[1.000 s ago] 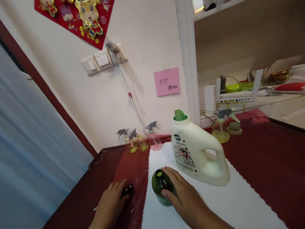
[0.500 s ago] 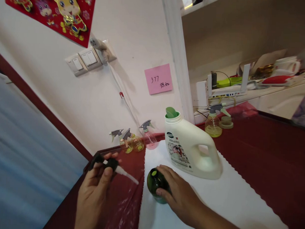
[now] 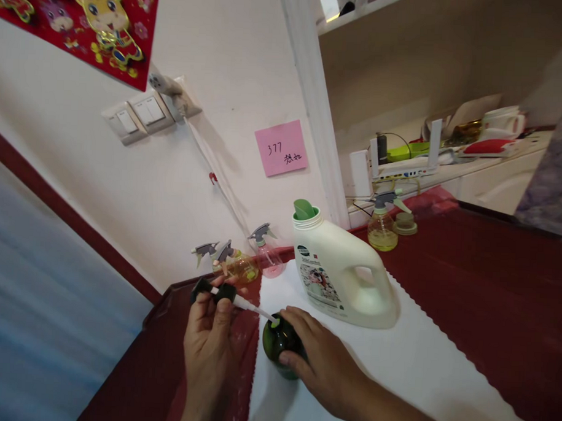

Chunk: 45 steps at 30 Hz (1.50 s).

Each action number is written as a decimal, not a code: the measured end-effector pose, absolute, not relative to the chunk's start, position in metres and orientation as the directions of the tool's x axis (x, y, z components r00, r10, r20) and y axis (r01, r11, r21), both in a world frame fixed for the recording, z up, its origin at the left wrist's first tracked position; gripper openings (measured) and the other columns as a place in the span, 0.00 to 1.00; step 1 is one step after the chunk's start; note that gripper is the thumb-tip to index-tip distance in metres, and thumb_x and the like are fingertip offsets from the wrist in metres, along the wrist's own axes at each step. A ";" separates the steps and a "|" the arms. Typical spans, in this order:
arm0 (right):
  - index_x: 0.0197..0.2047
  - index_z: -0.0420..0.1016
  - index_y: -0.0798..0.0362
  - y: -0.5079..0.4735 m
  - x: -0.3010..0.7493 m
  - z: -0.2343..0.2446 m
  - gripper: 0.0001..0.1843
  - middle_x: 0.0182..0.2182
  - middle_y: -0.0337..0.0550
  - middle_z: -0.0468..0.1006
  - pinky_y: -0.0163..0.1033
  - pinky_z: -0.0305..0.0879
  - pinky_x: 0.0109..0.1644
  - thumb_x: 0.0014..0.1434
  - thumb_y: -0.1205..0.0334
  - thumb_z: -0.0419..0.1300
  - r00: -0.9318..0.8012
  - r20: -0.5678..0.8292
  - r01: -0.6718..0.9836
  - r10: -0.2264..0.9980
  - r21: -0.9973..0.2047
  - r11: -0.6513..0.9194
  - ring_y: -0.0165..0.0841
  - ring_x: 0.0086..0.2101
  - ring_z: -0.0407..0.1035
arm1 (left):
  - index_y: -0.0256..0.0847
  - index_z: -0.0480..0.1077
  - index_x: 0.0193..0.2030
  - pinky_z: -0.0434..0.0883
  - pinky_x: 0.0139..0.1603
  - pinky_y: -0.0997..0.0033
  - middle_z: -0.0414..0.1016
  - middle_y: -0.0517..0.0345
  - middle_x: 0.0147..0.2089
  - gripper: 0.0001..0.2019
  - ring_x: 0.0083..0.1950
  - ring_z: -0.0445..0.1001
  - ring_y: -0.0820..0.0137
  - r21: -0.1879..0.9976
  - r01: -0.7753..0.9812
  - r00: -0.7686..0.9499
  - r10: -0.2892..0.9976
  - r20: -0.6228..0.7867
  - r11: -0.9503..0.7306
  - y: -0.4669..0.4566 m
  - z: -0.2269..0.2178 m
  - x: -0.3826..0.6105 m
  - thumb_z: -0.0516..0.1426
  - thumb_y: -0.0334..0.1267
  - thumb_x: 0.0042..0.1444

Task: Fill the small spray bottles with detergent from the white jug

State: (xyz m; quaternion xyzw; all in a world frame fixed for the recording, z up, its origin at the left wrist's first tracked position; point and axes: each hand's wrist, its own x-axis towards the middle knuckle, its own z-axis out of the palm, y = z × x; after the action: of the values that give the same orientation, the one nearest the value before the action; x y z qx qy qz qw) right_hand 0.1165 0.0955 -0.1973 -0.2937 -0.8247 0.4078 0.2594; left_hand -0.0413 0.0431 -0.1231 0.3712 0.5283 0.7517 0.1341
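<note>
On the white mat (image 3: 418, 375) covering the bench, the right hand (image 3: 324, 365) clasped the green bottle (image 3: 279, 345) to steady it, while the left hand (image 3: 209, 343) pinched the black spray head (image 3: 213, 292), its tube tip angled at the bottle's mouth.

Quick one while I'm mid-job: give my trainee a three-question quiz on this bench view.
1. True or false: the right hand rests on the dark green bottle.
2. What does the left hand hold? A) black spray head B) pink note C) white jug
3. The white detergent jug stands on the ____ mat.

Key: 1 true; 2 A, the black spray head, its tube tip at the bottle's mouth; 3 white.
</note>
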 end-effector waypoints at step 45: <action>0.63 0.73 0.48 0.133 0.116 -0.130 0.25 0.61 0.52 0.75 0.56 0.66 0.61 0.67 0.73 0.52 -0.836 0.496 0.087 0.236 -0.304 0.949 0.47 0.60 0.68 | 0.42 0.70 0.57 0.69 0.57 0.60 0.79 0.51 0.54 0.16 0.55 0.75 0.60 0.911 0.339 -0.375 0.854 0.361 -0.236 0.041 -0.218 -0.038 0.57 0.42 0.64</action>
State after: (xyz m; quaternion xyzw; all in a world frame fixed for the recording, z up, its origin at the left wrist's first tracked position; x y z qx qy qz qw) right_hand 0.1160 0.1328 -0.1296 -0.0852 -0.9484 0.1354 0.2737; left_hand -0.0381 0.0406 -0.2180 0.5153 0.5788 0.5938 0.2165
